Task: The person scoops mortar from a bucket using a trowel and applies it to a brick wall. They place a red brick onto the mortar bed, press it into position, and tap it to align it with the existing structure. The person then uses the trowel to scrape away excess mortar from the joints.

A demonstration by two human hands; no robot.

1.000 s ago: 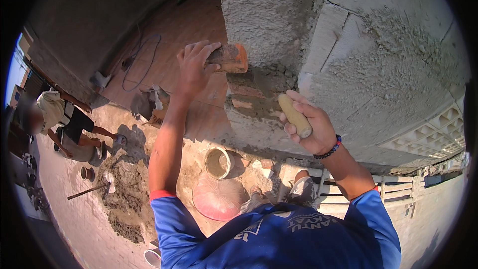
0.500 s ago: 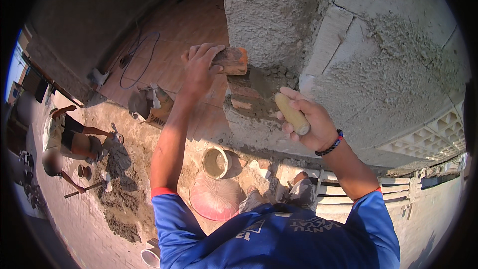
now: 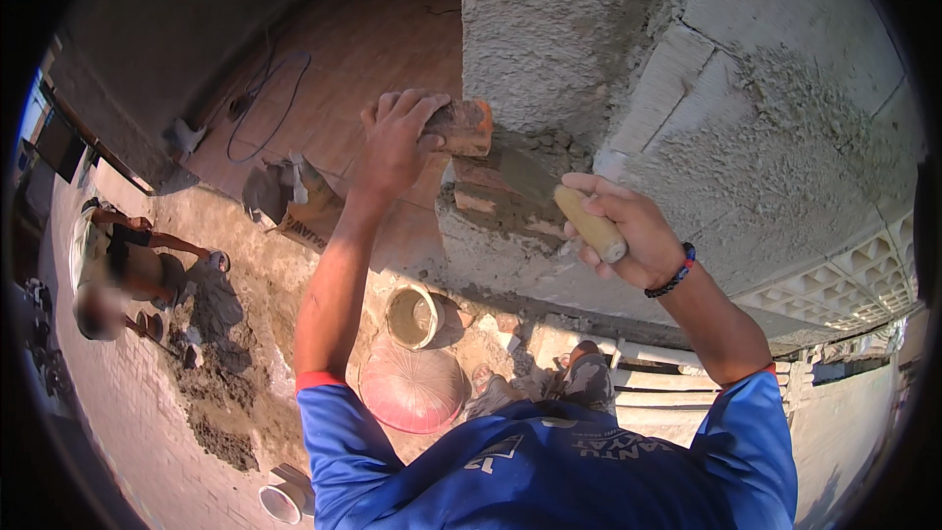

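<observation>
The left hand (image 3: 392, 142) grasps a brick (image 3: 463, 128), its fingers laid over the upper side and the thumb along the near side. The brick is at the far left corner of the low wall (image 3: 481, 240), just beside the foot of the rough column (image 3: 535, 39). The right hand (image 3: 628, 226) has its fingers wrapped around the handle of a trowel (image 3: 591, 224), whose blade points toward the mortar (image 3: 510, 208) along the wall's top.

The brick should be stiff and fairly heavy for one hand, gritty rather than slippery, with corners that could chip if knocked. It is probably best taken across its middle, with fingertips clear of the underside. The trowel looks light and is well held by its thick handle.

The hand covers the brick's left end, and its underside is out of sight, so whether it touches the wall cannot be told. The blade's grey blends into the mortar, leaving its tip hard to make out. At the far left, a co-worker (image 3: 103, 265) is partly blurred.
</observation>
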